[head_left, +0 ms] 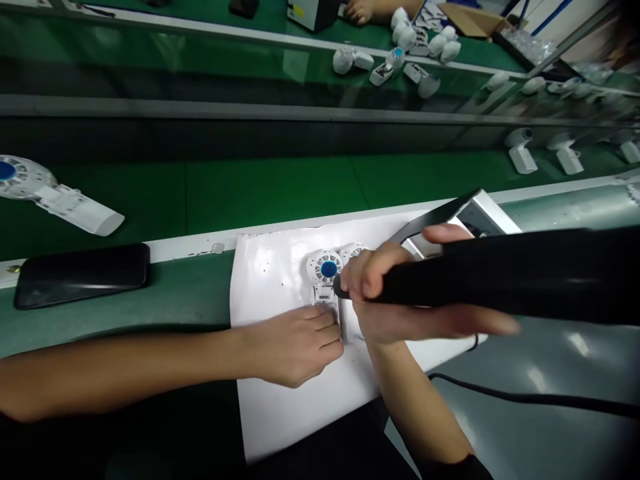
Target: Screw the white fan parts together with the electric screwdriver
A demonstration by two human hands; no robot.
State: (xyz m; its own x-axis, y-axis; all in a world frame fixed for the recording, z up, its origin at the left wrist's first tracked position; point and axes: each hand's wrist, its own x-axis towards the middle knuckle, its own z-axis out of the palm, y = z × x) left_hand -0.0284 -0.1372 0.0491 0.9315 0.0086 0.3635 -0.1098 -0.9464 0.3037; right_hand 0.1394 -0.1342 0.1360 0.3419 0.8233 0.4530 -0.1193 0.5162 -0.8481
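A white handheld fan (324, 268) with a blue centre lies on a white sheet (270, 280). My left hand (303, 347) is closed around the fan's handle, which the fingers mostly hide. My right hand (387, 323) grips a long black electric screwdriver (500, 277). Its narrow end comes close to the fan just below the round head; whether it touches cannot be made out. Beside this fan is a second white fan head (351, 251), partly covered by my right hand.
A black phone (83, 275) lies at the left. Another white fan (75, 203) rests on the green belt (260, 190) behind, with more fans (523, 152) farther right. A metal-framed box (487, 212) stands beyond my right hand. A black cable (530, 398) hangs at right. Across the line shows a co-worker's hand (359, 11).
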